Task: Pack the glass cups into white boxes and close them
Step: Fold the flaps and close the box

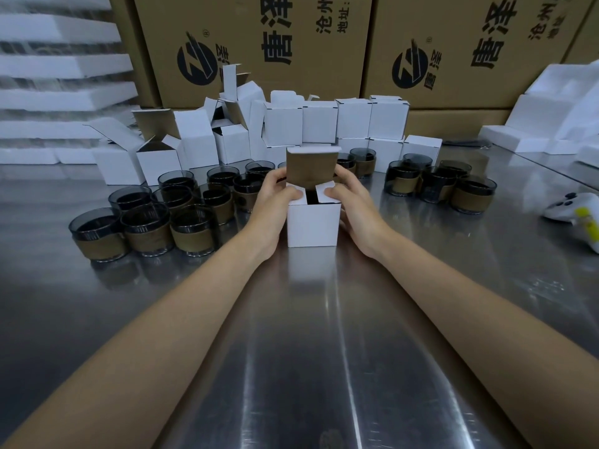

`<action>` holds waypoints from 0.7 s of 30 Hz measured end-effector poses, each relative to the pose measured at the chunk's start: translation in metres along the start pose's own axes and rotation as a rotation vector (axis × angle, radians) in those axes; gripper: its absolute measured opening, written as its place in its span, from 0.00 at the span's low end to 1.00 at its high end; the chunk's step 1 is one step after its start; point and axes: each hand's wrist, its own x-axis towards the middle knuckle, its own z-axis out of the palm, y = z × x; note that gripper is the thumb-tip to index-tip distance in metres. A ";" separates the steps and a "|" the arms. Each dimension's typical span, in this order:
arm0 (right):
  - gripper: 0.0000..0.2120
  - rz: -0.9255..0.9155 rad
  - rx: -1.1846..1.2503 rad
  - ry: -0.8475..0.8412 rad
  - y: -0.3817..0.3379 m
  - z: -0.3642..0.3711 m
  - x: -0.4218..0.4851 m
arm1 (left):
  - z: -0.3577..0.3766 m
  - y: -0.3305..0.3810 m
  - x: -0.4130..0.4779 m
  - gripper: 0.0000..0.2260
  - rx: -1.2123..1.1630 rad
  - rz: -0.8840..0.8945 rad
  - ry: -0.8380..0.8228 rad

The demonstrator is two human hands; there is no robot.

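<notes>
A small white box (pixel 312 225) stands upright on the steel table (pixel 311 335), in the middle. Its two side flaps are folded in and its brown-lined lid flap (pixel 311 168) still stands up at the back. My left hand (pixel 275 202) grips the box's left side, thumb pressing the left flap down. My right hand (pixel 351 202) grips the right side, thumb on the right flap. What is inside the box is hidden. Several dark glass cups with tan sleeves (pixel 147 228) stand to the left, more cups (pixel 440 186) to the right.
Open empty white boxes (pixel 158 157) and closed stacked ones (pixel 353 121) line the back. Large brown cartons (pixel 259 43) stand behind them. White foam trays (pixel 61 102) are stacked at far left, foam pieces (pixel 551 118) at right. A white and yellow device (pixel 577 210) lies at the right edge.
</notes>
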 end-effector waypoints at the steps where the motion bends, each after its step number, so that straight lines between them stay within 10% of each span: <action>1: 0.20 -0.002 0.006 0.006 0.000 0.000 0.000 | 0.000 0.000 0.000 0.17 0.007 0.006 0.000; 8: 0.11 0.010 0.028 -0.002 0.001 -0.002 -0.002 | -0.002 -0.001 -0.005 0.10 0.039 0.029 -0.035; 21: 0.33 0.003 -0.090 -0.241 -0.001 -0.010 -0.007 | -0.003 -0.002 -0.011 0.10 0.140 0.098 -0.112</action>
